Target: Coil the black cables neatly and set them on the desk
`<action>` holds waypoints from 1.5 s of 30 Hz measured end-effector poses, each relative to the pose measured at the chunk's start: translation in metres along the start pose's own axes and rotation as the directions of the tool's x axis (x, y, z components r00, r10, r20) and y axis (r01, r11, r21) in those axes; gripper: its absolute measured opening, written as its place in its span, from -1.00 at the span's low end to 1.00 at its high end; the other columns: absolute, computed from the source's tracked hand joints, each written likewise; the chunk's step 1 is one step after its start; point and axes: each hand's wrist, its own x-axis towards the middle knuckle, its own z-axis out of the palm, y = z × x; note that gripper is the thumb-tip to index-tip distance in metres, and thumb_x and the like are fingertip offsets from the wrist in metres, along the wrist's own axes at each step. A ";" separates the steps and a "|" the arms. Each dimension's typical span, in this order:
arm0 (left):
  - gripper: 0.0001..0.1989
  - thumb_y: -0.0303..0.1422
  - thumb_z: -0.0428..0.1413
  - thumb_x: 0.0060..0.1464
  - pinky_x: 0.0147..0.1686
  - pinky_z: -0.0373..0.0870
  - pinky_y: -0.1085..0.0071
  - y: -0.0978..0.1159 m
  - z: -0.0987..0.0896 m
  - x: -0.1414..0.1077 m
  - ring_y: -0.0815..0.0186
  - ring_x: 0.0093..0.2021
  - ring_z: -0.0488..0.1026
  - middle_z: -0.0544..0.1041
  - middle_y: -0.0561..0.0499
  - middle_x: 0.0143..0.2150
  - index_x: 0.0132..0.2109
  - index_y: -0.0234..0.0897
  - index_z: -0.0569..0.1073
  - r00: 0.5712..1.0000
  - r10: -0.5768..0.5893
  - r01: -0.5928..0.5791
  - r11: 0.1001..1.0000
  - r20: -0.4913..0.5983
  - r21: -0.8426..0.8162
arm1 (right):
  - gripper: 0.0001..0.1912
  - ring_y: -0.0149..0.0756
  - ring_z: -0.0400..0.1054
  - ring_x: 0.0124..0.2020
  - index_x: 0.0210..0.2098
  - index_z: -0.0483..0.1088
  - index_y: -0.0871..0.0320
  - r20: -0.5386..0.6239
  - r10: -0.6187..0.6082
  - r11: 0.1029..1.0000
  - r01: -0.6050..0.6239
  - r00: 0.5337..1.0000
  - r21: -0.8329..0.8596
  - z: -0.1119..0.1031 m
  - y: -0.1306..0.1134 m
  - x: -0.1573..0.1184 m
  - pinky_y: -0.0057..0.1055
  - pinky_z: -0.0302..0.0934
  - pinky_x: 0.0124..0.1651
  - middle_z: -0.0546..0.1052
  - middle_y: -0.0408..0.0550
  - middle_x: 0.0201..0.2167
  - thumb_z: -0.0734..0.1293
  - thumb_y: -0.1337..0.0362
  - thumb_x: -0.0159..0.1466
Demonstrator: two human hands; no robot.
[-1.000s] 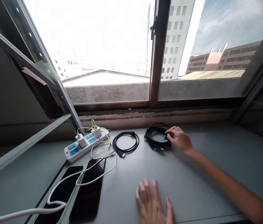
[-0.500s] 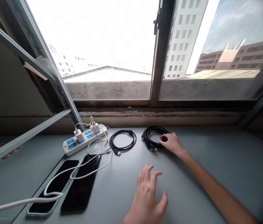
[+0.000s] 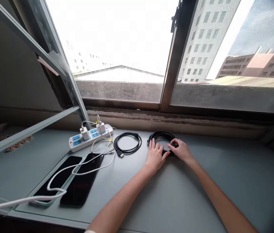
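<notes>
A thick coil of black cable (image 3: 162, 133) lies on the grey table, below the window's middle post. My left hand (image 3: 155, 156) rests on the coil's left front part, fingers spread and covering its connector ends. On the coil's right side, my right hand (image 3: 181, 150) pinches the cable between thumb and fingers. A thinner black cable coil (image 3: 127, 151) lies flat to the left, its plug toward the front, touched by neither hand.
A white power strip (image 3: 90, 138) with two white chargers stands at the back left. White cords run from it over two dark phones (image 3: 81, 184) (image 3: 60, 176). A metal frame (image 3: 64, 71) rises at the left, and a window sill (image 3: 137, 118) borders the table's back.
My left hand has moved forward from the front of the table onto the thick coil. My right hand has stayed at the coil's right side. The camera view has shifted and tilted.
</notes>
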 end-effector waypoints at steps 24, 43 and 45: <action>-0.48 -0.22 -0.24 0.24 0.27 -0.13 0.13 -0.010 -0.023 -0.005 0.13 0.34 -0.18 0.01 -0.24 0.33 0.23 -0.45 0.14 0.992 -0.109 0.100 0.987 -0.067 -0.124 | -0.59 -0.33 0.24 -0.49 -0.20 0.47 0.22 -0.219 0.137 0.984 -0.106 0.966 0.146 -0.019 0.014 0.000 -0.37 0.15 -0.35 0.44 0.01 -0.34 0.14 0.09 0.20; -0.47 -0.20 -0.13 0.19 0.25 -0.09 0.18 -0.016 -0.024 -0.001 0.11 0.30 -0.01 0.13 -0.24 0.28 0.22 -0.42 0.17 0.984 -0.175 0.175 0.972 0.016 -0.157 | -0.71 -0.34 0.34 -0.42 -0.22 0.51 0.17 -0.140 0.117 0.992 -0.109 0.983 0.063 -0.007 0.020 -0.002 -0.40 0.21 -0.33 0.44 -0.01 -0.28 0.24 0.18 0.20; -0.53 -0.22 -0.18 0.22 0.23 -0.07 0.20 -0.020 -0.029 0.001 0.15 0.26 0.08 0.25 -0.18 0.22 0.19 -0.36 0.21 0.979 -0.203 0.198 0.972 -0.029 -0.123 | -0.72 -0.32 0.34 -0.41 -0.21 0.50 0.14 -0.143 0.113 0.993 -0.110 0.983 0.034 -0.010 0.018 -0.004 -0.40 0.17 -0.38 0.45 -0.02 -0.28 0.23 0.17 0.21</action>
